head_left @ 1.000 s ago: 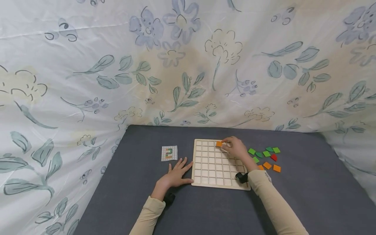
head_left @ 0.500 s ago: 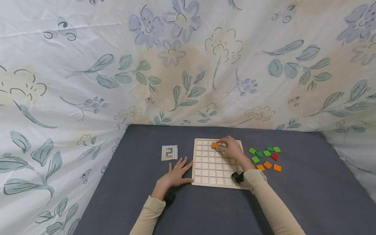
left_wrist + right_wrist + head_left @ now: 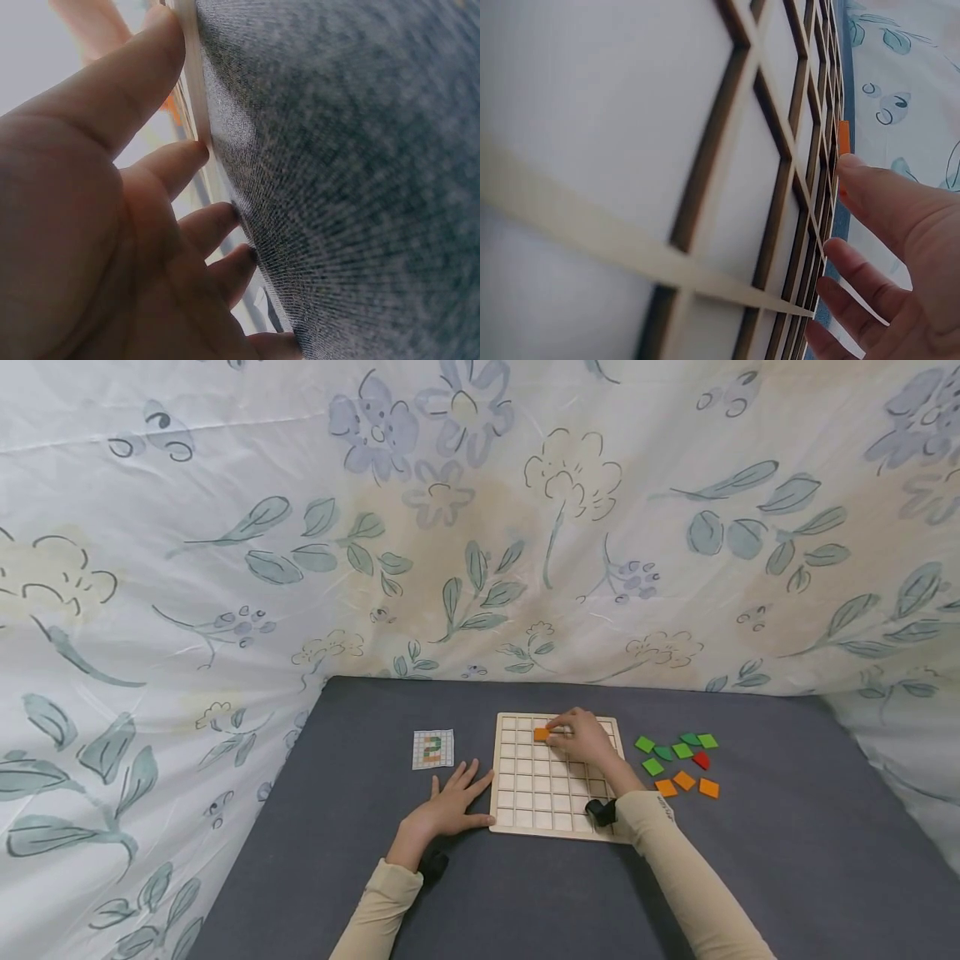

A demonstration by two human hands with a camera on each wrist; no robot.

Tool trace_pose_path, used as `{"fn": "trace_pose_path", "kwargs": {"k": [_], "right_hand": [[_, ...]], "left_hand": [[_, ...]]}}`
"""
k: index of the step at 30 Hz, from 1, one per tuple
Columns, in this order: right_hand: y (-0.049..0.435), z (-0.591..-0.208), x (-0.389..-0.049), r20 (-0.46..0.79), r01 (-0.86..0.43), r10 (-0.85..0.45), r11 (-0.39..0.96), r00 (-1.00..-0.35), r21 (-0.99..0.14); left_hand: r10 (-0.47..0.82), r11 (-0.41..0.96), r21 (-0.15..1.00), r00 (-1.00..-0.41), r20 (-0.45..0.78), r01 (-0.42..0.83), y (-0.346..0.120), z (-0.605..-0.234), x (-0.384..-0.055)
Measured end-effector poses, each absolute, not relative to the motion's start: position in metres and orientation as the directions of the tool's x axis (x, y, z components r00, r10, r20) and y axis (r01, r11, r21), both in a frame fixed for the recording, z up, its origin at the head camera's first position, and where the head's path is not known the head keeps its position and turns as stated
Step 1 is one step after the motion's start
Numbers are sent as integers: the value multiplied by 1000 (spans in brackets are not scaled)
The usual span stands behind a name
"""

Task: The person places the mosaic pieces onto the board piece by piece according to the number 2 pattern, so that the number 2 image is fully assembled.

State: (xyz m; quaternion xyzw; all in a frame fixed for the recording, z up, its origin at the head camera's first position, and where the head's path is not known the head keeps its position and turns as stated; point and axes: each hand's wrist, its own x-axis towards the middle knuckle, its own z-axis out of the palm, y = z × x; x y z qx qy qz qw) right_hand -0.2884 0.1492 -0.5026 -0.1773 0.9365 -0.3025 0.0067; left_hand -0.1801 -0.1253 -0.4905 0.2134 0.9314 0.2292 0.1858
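Over the upper part of a wooden grid board (image 3: 525, 803), my right hand (image 3: 585, 741) pinches an orange square tile (image 3: 541, 735) between thumb and fingertips. In the right wrist view the orange tile (image 3: 844, 138) shows beyond the thumb of the right hand (image 3: 900, 247), close to the board's far rows. My left hand (image 3: 444, 806) lies with spread fingers on the cloth, its thumb and fingertips touching the board's left edge. The left wrist view shows the fingers of that left hand (image 3: 135, 202) along the wooden rim (image 3: 196, 82).
Right of the board lie loose tiles: several green ones (image 3: 652, 767), a red one (image 3: 701, 761) and orange ones (image 3: 684, 780). A small printed pattern card (image 3: 432, 750) rests left of the board. Behind the dark table (image 3: 360, 718) hangs a floral cloth (image 3: 480, 527).
My right hand has moved left over the board with the orange tile, and slightly nearer to me. The left hand stays at the board's left edge.
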Motion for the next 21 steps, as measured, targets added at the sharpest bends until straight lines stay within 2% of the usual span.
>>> {"fn": "trace_pose_path", "kwargs": {"k": [12, 21], "right_hand": [[148, -504, -288, 111, -333, -329, 758, -938, -561], [149, -504, -287, 80, -304, -317, 760, -945, -574]], "left_hand": [[487, 799, 512, -839, -244, 315, -126, -488, -179], [489, 799, 513, -837, -247, 315, -125, -487, -178]]}}
